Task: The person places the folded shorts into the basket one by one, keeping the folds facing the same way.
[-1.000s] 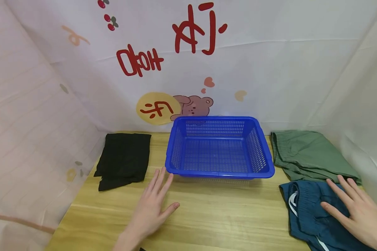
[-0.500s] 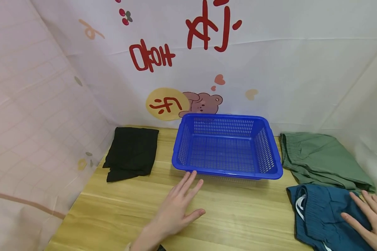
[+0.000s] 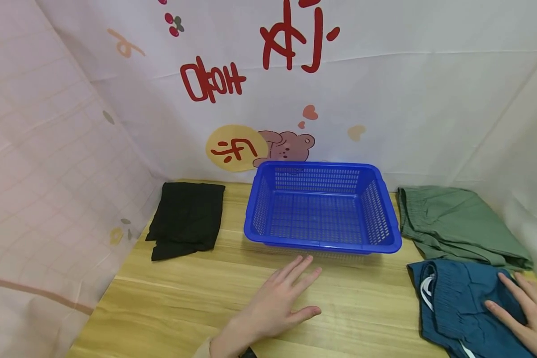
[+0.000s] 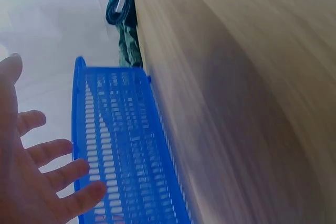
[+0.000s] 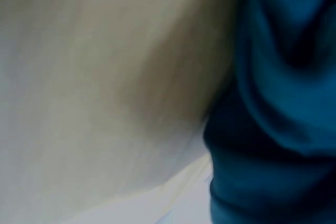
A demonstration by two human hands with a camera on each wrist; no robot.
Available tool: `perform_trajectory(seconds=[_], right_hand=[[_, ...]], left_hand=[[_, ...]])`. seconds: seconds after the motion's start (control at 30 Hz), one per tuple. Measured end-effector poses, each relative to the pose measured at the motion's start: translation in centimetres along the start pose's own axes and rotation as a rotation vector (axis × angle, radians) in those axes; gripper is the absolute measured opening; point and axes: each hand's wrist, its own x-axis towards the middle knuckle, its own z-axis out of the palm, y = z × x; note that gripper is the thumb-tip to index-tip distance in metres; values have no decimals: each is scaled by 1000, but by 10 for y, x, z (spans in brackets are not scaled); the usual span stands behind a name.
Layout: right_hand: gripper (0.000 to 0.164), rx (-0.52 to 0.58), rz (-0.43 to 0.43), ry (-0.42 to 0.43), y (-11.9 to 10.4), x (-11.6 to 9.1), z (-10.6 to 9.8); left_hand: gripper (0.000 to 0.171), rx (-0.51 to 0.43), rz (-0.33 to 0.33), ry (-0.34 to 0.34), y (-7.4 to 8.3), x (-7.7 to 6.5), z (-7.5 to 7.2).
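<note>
My left hand (image 3: 279, 298) is over the table just in front of the blue plastic basket (image 3: 322, 247), fingers spread and holding nothing. In the left wrist view its fingers (image 4: 65, 174) overlap the basket's side (image 4: 123, 129). At the right edge of the head view, my right hand (image 3: 530, 311) lies over the folded dark blue shorts (image 3: 461, 303), fingers extended. The shorts have a gathered waistband and a white drawstring. Close up, their blue cloth (image 5: 273, 166) fills the right side of the right wrist view, where the hand itself is hidden.
Folded green shorts (image 3: 461, 223) lie behind the blue ones, right of the basket. A folded black garment (image 3: 188, 219) rests at the left on the wooden table (image 3: 170, 308). White printed cloth (image 3: 407, 99) hangs behind and along both sides.
My left hand has moved right along the basket's front and slightly toward me. The right hand stays over the blue shorts. The head view has shifted a little.
</note>
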Motion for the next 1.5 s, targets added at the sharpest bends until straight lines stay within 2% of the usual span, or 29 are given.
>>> perform_trajectory(seconds=[0.13, 0.3, 0.47, 0.77, 1.1, 1.27, 1.37, 1.5], right_hand=[[98, -17, 31, -125, 5, 5, 1], [104, -28, 29, -294, 6, 14, -1], [108, -70, 47, -366, 1, 14, -4], [109, -47, -5, -414, -14, 16, -2], [101, -8, -58, -391, -52, 15, -5], [97, 25, -76, -375, -63, 12, -2], [94, 87, -63, -383, -63, 12, -5], [94, 112, 4, -385, -58, 13, -16]], left_hand=[[67, -10, -15, -65, 7, 11, 7], [65, -15, -32, -137, 14, 26, 16], [65, -59, -48, -209, 25, 42, 24], [65, -99, -79, -247, 41, 62, 39], [64, -160, -155, -250, 69, 90, 57], [69, -198, -217, -243, 80, 99, 66], [71, -231, -260, -245, 85, 103, 69], [73, -231, -307, -235, 92, 109, 72]])
